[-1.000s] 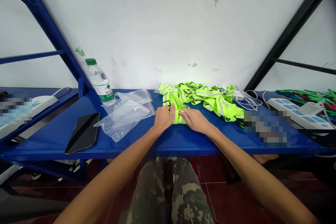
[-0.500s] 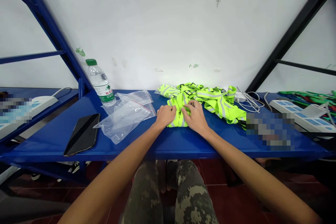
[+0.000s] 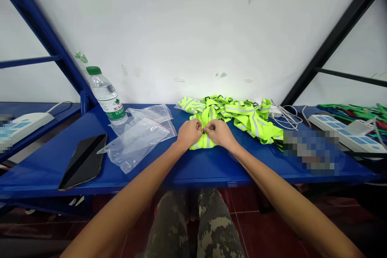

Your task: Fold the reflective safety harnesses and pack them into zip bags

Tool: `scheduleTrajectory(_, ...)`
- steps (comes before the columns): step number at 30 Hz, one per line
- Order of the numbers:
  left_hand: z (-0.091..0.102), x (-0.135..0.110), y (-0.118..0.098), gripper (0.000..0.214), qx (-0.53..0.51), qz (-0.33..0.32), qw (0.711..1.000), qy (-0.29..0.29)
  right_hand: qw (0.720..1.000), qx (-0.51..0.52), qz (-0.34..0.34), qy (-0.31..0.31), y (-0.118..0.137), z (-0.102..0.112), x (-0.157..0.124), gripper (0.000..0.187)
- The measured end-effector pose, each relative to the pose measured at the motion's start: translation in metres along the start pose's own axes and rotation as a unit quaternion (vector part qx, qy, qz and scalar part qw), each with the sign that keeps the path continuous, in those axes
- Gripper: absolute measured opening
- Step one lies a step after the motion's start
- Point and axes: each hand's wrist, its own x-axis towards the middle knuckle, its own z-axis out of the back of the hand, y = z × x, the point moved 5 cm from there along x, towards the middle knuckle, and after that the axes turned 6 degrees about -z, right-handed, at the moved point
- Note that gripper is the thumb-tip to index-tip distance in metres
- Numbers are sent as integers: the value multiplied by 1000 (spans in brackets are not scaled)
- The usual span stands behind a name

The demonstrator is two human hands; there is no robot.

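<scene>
Folded neon-yellow reflective strap (image 3: 203,143) with grey stripes lies on the blue table in front of me. My left hand (image 3: 189,133) is closed in a pinch on its left side. From the right, my right hand (image 3: 222,133) pinches the strap too, its fingertips almost meeting the left ones. Whatever small part sits between the fingertips is hidden. Right behind and to the right spreads a tangled heap of the same reflective straps (image 3: 242,109), with black buckles among them.
Clear plastic zip bags (image 3: 136,141) lie left of my hands, beside a water bottle (image 3: 109,98) and a black phone (image 3: 83,161). White cable (image 3: 288,117) and a power strip (image 3: 347,132) are at the right. A wall (image 3: 193,32) stands behind the table (image 3: 193,169).
My right hand has gone from fingers spread over the strap to a pinch near the left fingertips. The view has shifted slightly.
</scene>
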Motion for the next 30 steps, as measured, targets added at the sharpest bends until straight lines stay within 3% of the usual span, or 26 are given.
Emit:
scheduleTrajectory(3, -2, 2, 0, 19, -20, -4, 1000, 20, 992, -90, 56, -70, 9, 13, -21, 26)
scheduleTrajectory(7, -7, 5, 5, 18, -50, 9, 998, 30, 952, -211, 222, -28, 20, 18, -50, 48)
scheduleTrajectory(10, -6, 5, 7, 13, -72, 13, 997, 2, 927, -245, 285, -14, 18, 16, -62, 57)
scheduleTrajectory(16, 16, -12, -4, 48, -90, -6, 990, -107, 939, -227, 257, -1, 9, 8, -55, 49)
scheduleTrajectory(20, 22, -23, -16, 39, -35, -30, 990, -134, 961, -164, 224, 17, 3, 10, -41, 44)
scheduleTrajectory(24, 17, -21, -17, 41, 31, -11, 993, -112, 978, -98, 180, 46, -1, 11, -26, 42)
scheduleTrajectory(30, 14, -9, -8, 40, 25, 31, 997, -62, 986, 17, 155, 64, 1, 11, -13, 43)
